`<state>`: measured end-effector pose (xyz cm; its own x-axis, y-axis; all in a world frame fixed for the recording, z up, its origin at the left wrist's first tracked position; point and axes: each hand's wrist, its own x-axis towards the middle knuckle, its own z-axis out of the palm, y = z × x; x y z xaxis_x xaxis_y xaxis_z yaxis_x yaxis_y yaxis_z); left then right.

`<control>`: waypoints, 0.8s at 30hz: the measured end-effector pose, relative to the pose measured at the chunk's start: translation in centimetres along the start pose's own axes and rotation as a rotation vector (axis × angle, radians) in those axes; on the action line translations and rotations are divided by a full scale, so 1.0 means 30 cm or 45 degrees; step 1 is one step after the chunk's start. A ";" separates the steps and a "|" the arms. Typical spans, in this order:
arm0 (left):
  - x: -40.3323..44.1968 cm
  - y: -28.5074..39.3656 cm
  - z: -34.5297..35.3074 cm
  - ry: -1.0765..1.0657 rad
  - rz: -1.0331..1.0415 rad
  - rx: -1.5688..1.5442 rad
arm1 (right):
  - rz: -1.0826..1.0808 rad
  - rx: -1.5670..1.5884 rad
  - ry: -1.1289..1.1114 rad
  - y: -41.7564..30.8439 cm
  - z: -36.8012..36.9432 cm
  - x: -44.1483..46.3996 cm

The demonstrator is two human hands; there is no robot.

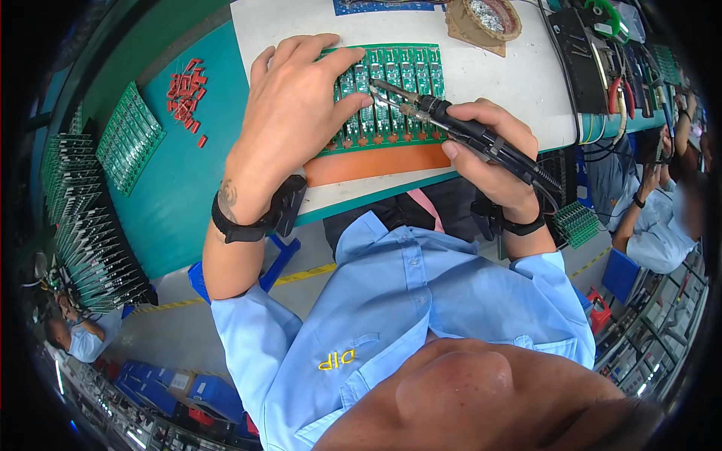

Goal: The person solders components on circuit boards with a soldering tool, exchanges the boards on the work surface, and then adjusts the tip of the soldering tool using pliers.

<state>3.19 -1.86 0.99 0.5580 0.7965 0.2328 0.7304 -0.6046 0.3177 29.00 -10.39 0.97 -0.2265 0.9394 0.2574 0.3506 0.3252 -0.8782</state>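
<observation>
My right hand (492, 143) is closed around the black handle of a soldering iron (481, 139). Two thin metal prongs at its front end reach over a green panel of circuit boards (406, 83), close to my left thumb. Whether the tips touch the panel I cannot tell. My left hand (297, 98) lies palm down over the panel's left part, fingers spread and thumb apart, covering that end. Under the panel's near edge runs an orange-brown strip (376, 165), on a white sheet (301, 19).
Red components (186, 94) lie loose on the green mat (214, 173), beside another board panel (129, 139). A rack of upright boards (86, 225) lines the left edge. A round container (485, 19) of silvery bits stands behind; pliers (623, 98) hang right. Co-workers (654, 218) sit nearby.
</observation>
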 end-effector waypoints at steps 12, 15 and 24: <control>-0.003 -0.006 0.013 0.041 -0.011 -0.061 | -0.024 -0.019 0.024 -0.021 -0.019 -0.019; -0.002 -0.006 0.013 0.039 -0.013 -0.058 | -0.034 -0.032 0.034 -0.023 -0.022 -0.024; -0.004 -0.010 0.012 0.045 0.006 -0.043 | -0.048 -0.016 0.043 -0.029 -0.020 -0.032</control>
<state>3.03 -1.76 0.54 0.5468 0.7937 0.2665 0.7138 -0.6083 0.3470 29.45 -11.50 1.74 -0.2092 0.9294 0.3039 0.3539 0.3617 -0.8625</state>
